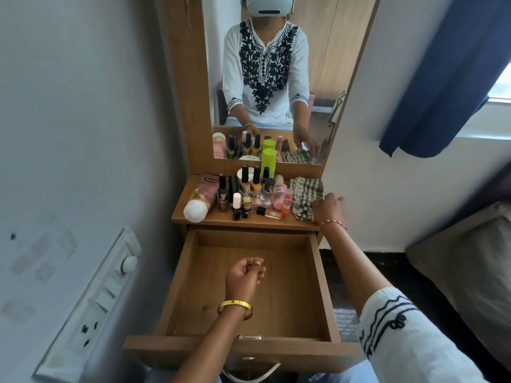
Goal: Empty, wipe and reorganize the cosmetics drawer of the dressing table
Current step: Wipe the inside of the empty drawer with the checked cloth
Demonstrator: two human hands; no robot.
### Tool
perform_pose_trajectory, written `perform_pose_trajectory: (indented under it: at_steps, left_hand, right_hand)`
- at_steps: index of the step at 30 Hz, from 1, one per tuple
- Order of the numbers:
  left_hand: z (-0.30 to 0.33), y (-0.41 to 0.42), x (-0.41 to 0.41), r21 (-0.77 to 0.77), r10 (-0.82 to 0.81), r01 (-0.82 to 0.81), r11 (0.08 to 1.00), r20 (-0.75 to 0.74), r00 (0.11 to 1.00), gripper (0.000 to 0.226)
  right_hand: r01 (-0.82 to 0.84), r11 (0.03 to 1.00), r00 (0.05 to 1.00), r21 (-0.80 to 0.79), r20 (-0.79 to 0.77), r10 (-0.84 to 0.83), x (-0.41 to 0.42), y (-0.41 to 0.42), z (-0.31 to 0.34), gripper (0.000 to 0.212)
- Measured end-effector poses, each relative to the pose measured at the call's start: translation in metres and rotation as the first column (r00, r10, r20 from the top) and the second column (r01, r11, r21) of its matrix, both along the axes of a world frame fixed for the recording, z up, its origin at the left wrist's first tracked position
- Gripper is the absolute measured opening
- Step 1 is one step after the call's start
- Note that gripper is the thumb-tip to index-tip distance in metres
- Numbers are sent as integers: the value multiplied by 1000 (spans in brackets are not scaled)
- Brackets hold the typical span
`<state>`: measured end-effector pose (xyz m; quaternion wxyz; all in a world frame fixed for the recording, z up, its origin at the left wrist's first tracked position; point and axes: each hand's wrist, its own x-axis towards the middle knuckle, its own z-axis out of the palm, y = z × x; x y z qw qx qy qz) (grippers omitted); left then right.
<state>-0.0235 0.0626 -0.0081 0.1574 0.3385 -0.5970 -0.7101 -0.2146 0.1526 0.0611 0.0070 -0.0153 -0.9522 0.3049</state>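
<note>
1. While the drawer stood pulled fully out with nothing lying on its wooden floor, the head view showed the emptying step as apparently done and the wiping as the likely next one.
2. The cosmetics stood crowded on the surface above the drawer, presumably parked there to keep the drawer bare: nail polish bottles, a lime-green capped bottle at the back, small pink bottles, and a pink tube lying on its side at the left edge.
3. The right hand reached to the checked cloth crumpled at the right end of the surface, fingers resting on its edge (whether they had actually closed on the fabric could not be told), probably to fetch it for wiping.
4. The left hand hovered over the drawer's middle, fingers loosely curled with nothing visibly in them, a gold bangle on the wrist.
5. Writing: the pink tube bore a dark label with pale lettering, too blurred to read; a white jar behind the bottles showed partial letters, also illegible.
6. The mirror repeated the bottles and cloth.
</note>
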Motion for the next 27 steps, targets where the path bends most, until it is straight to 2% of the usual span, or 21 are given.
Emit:
perform_pose_trajectory:
  at_steps: [4,8,13,17,19,24,27]
  left_hand:
    - [-3,-3,1,-26,-18,18,999,1,1000,21]
    - [-5,-5,3,-34,-17,17,999,10,1000,13]
    - [-4,-7,2,-16,-13,13,1000,12,1000,19]
    - [-3,-7,3,-9,-15,15,1000,14,1000,20]
    - [-4,-8,3,-8,-10,10,1000,16,1000,16]
    - [-5,-8,4,-5,-5,5,1000,27,1000,12]
    - [-4,-8,4,-5,-6,6,1000,24,1000,18]
  right_hand:
    - [31,998,998,-58,63,-27,-7,-1,-4,32]
    - [18,993,988,-115,154,0,-16,3,1,21]
    - [6,973,992,-233,123,24,-15,4,2,17]
    - [53,855,999,-516,38,-39,-1,0,1,21]
    - [78,793,996,-604,12,-90,7,0,3,21]
    - [73,709,992,-701,-22,-123,20,5,7,23]
    - [70,685,992,-725,-20,-122,29,10,10,23]
